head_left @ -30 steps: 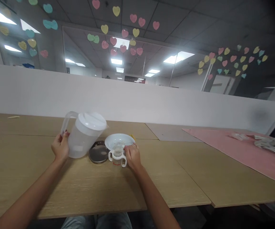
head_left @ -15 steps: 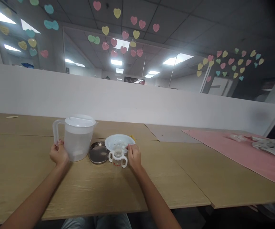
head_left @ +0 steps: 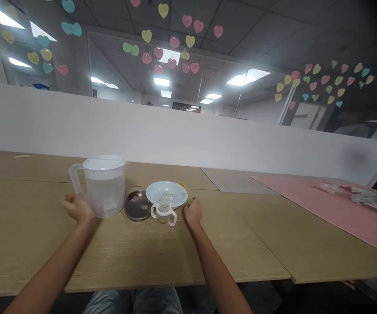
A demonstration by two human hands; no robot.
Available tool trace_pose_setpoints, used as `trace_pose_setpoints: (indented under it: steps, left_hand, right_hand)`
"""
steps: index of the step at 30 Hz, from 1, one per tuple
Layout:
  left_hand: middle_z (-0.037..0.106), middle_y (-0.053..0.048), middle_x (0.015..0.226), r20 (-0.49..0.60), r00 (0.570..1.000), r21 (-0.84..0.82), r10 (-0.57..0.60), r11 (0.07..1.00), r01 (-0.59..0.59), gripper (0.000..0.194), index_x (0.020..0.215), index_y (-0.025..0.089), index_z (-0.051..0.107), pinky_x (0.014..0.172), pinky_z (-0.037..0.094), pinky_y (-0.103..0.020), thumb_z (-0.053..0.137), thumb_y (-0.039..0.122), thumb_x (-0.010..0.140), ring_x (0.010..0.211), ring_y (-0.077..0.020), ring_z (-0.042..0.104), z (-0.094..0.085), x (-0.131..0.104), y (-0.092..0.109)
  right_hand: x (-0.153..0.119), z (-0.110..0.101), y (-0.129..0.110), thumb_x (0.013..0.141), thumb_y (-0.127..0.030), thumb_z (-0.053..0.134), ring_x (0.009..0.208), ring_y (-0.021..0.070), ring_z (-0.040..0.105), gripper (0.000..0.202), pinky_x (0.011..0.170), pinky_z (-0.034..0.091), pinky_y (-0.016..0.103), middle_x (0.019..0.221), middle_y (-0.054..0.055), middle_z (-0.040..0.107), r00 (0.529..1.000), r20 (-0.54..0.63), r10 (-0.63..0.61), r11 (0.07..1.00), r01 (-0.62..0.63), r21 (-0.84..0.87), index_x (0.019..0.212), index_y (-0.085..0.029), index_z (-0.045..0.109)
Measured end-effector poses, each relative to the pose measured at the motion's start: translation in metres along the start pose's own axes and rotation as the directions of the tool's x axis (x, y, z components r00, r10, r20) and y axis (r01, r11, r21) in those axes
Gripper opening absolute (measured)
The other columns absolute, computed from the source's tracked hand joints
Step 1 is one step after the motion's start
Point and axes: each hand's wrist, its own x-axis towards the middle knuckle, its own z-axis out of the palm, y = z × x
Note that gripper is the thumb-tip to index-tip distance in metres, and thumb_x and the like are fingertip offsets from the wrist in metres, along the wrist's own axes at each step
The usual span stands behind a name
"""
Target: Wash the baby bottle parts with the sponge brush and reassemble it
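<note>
A translucent pitcher (head_left: 106, 196) with a white lid stands upright on the table. My left hand (head_left: 79, 208) is beside its handle with loosely curled fingers, apart from it and holding nothing visible. Right of the pitcher lies a shallow round metal tin (head_left: 137, 206). In front of a white bowl (head_left: 155, 188) stands a clear, open-necked bottle (head_left: 163, 220) with a white two-handled ring and red lettering. A thin stick-like thing (head_left: 178, 193) lies across the bowl. My right hand (head_left: 193, 212) is at the bowl's right side, its fingers loosely parted, with nothing visible in them.
A small yellow object (head_left: 183, 186) sits behind the bowl's right rim. Pink cloth (head_left: 293, 196) covers the right part of the wooden table (head_left: 136, 257), with crumpled whitish material (head_left: 371, 199) on it. Behind rises a white wall (head_left: 162, 135) below windows.
My left hand has let go of the pitcher's handle, and the pitcher has shifted slightly left. My right hand has drawn back to the right from the thin stick-like thing over the bowl.
</note>
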Motion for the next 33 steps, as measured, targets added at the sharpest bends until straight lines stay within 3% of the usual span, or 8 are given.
trace_pose_setpoints:
  steps: [2,3,6,9,13,15,24,33]
  left_hand:
    - [0.044,-0.019,0.124,-0.324,0.942,-0.100,0.085,0.987,-0.124,0.043,0.125,0.011,0.032,0.085,0.042,-0.044,0.035,0.027,0.085,0.113,-0.0297,0.045,-0.005,-0.011,0.020]
    - [0.047,-0.017,0.122,-0.319,0.932,-0.150,0.173,0.961,-0.230,0.042,0.123,0.013,0.036,0.089,0.041,-0.043,0.038,0.030,0.085,0.113,-0.0282,0.046,-0.005,-0.019,0.031]
    - [0.059,-0.010,0.102,0.116,0.907,-0.280,0.405,0.890,-0.361,0.033,0.108,0.017,0.050,0.090,0.043,-0.038,0.034,0.037,0.088,0.099,-0.0228,0.057,0.011,-0.044,0.068]
    - [0.065,-0.008,0.103,0.655,0.535,-0.342,0.534,0.840,-0.420,0.032,0.097,0.020,0.061,0.091,0.043,-0.034,0.038,0.039,0.086,0.100,-0.0220,0.057,0.050,-0.063,0.100]
    - [0.068,-0.008,0.098,0.934,0.071,-0.253,0.349,0.790,-0.558,0.033,0.095,0.016,0.066,0.080,0.044,-0.029,0.039,0.030,0.083,0.089,-0.0197,0.060,0.104,-0.074,0.118]
    - [0.070,-0.008,0.087,0.965,-0.027,-0.224,0.260,0.770,-0.598,0.027,0.087,0.015,0.068,0.072,0.044,-0.027,0.047,0.026,0.076,0.079,-0.0193,0.060,0.122,-0.077,0.116]
    - [0.069,-0.009,0.073,0.998,-0.052,-0.056,0.031,0.801,-0.596,0.016,0.064,0.015,0.066,0.064,0.042,-0.029,0.060,0.016,0.049,0.069,-0.0213,0.058,0.150,-0.070,0.109]
    - [0.067,-0.003,0.072,0.991,0.077,-0.101,0.105,0.993,-0.053,0.025,0.084,0.017,0.063,0.052,0.042,-0.022,0.055,0.026,0.061,0.061,-0.0149,0.060,0.142,-0.049,0.111]
  right_hand:
    - [-0.002,0.005,0.004,0.070,-0.011,0.050,0.083,0.0252,0.059,0.025,0.068,0.039,0.031,0.090,0.017,0.064,0.993,0.107,-0.051,0.991,0.063,-0.114,0.093,-0.015,0.059]
    - [-0.002,0.007,0.006,0.071,-0.008,0.049,0.081,0.0242,0.060,0.024,0.066,0.038,0.029,0.088,0.016,0.065,0.985,0.157,-0.071,0.984,0.095,-0.148,0.092,-0.015,0.059]
    - [-0.002,0.011,0.009,0.070,-0.004,0.044,0.070,0.0196,0.060,0.029,0.058,0.036,0.026,0.080,0.011,0.065,0.969,0.217,-0.123,0.970,0.163,-0.179,0.090,-0.017,0.060]
    - [0.000,0.013,0.014,0.067,-0.005,0.043,0.059,0.0160,0.057,0.035,0.052,0.032,0.024,0.074,0.007,0.065,0.979,0.136,-0.155,0.973,0.175,-0.148,0.093,-0.020,0.062]
    - [0.005,0.012,0.018,0.070,-0.009,0.042,0.061,0.0185,0.059,0.036,0.055,0.035,0.026,0.076,0.009,0.066,0.994,0.105,-0.032,0.998,0.039,-0.058,0.098,-0.018,0.063]
    - [0.006,0.012,0.017,0.071,-0.010,0.043,0.064,0.0201,0.060,0.034,0.057,0.036,0.027,0.079,0.011,0.067,0.991,0.128,0.030,0.999,-0.028,-0.018,0.097,-0.016,0.064]
    - [0.007,0.012,0.008,0.064,-0.008,0.045,0.061,0.0189,0.058,0.031,0.053,0.032,0.025,0.071,0.006,0.064,0.987,0.118,0.108,0.990,-0.117,0.077,0.089,-0.018,0.059]
    - [0.011,-0.005,-0.008,0.071,-0.013,0.038,0.075,0.0212,0.057,0.043,0.058,0.036,0.028,0.093,0.010,0.059,0.966,0.002,0.257,0.957,-0.255,0.141,0.112,-0.016,0.050]
